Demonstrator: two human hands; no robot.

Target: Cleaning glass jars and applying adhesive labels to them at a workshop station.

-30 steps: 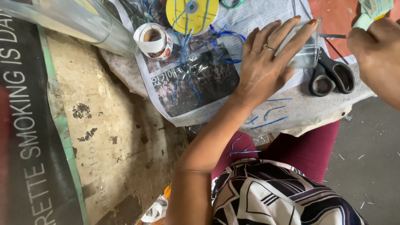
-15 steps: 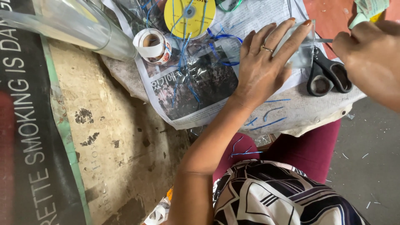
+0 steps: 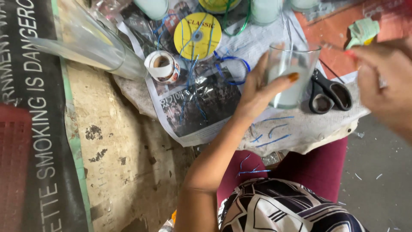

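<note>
My left hand [image 3: 259, 88] grips a clear drinking glass [image 3: 292, 71] that is partly filled with white wax and held upright, just above the cloth-covered work surface. My right hand [image 3: 384, 81] is blurred at the right edge, fingers pinched near the glass rim. Whether it holds something thin is unclear. Black-handled scissors [image 3: 329, 93] lie just right of the glass, between the two hands.
A newspaper sheet [image 3: 189, 116] carries a tape roll [image 3: 163, 66], a yellow disc [image 3: 197, 36] and loose blue string [image 3: 231, 68]. A rolled clear plastic sheet [image 3: 90, 47] lies at the upper left. More wax-filled glasses [image 3: 266, 9] stand along the top edge.
My left hand lay flat over the glass before. Now it has closed around the glass and raised it upright. My right hand has shifted and become blurred.
</note>
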